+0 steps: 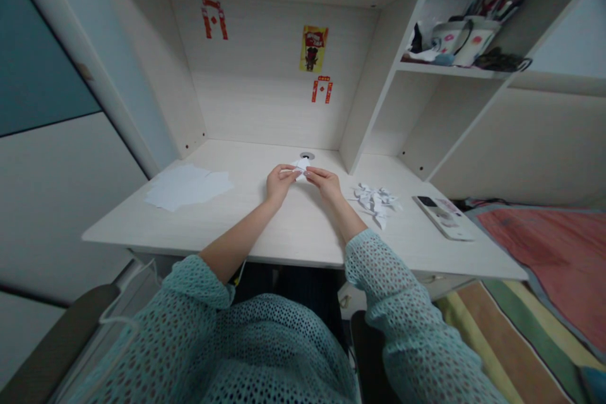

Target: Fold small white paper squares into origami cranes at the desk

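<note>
A small piece of folded white paper (pixel 300 166) is pinched between both my hands over the middle of the white desk (pixel 293 233). My left hand (pixel 279 182) grips its left side and my right hand (pixel 324 180) grips its right side. Both hands rest low, close to the desk top. A stack of flat white paper sheets (pixel 187 186) lies to the left of my hands. A pile of folded white paper figures (pixel 376 200) lies to the right. The exact shape of the held paper is too small to tell.
A phone (pixel 444 217) lies on the desk at the right. A cable hole (pixel 307 156) sits just behind my hands. A shelf divider (pixel 379 76) rises behind the folded pile. Cups with scissors (pixel 473 31) stand on the upper right shelf. A striped bed cover (pixel 544 284) is at the right.
</note>
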Tool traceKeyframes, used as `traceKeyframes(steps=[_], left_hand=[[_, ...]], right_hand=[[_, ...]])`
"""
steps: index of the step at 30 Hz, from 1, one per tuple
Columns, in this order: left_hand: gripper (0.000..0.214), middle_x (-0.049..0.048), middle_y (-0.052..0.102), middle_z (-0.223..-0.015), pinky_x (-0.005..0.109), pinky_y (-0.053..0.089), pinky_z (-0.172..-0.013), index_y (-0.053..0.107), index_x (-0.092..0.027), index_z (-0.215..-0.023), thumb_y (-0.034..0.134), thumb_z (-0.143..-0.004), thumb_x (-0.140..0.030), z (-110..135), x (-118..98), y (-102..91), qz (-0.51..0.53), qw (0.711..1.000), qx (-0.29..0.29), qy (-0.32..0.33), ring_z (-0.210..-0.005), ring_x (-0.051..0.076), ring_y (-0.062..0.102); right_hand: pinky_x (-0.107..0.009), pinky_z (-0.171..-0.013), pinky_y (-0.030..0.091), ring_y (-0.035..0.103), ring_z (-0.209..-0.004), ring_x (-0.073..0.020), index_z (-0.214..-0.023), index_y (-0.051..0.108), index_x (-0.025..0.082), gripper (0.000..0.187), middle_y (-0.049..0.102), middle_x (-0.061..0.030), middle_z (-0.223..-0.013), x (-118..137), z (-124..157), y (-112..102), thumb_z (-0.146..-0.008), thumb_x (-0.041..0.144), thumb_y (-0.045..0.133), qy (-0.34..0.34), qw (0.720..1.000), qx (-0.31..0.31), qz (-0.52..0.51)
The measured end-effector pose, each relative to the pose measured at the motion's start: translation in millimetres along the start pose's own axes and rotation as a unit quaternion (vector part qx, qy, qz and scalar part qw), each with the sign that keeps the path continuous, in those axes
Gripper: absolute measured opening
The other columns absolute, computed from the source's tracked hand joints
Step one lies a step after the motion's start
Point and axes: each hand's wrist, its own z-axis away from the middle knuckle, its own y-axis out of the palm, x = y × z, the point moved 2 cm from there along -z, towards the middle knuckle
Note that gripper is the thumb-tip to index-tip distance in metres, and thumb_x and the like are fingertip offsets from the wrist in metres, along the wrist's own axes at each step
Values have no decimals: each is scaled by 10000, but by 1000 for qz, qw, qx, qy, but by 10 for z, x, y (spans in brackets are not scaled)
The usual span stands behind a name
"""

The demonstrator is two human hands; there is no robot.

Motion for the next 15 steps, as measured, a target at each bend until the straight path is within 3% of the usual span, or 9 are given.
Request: traceKeyframes(steps=[7,11,15], left_hand=[[464,-10,636,-649,274,464,-678,362,-203,-688,770,-534,-362,12,4,28,60,998,-3,-11,-635,131,610],[479,-16,627,-636,260,474,-648,337,-205,-679,767,-536,-360,1,18,32,72,997,7,-13,-611,124,604],[467,-26,619,-613,246,471,-617,356,-205,-700,768,-536,-350,-14,58,11,62,998,-9,5,-568,114,588]], right_hand=[[-330,-835,509,654,-774,-165,-805,720,175,366,715,-52,-855,-27,-9,0,-490,336,812,7,1000,-2,-14],[-314,-817,508,644,-756,-152,-800,715,175,368,713,-45,-841,-11,-2,3,-485,337,812,13,1000,3,-18],[-289,-748,502,624,-707,-138,-817,705,172,366,705,-43,-798,15,21,29,-521,374,785,-24,999,17,31]])
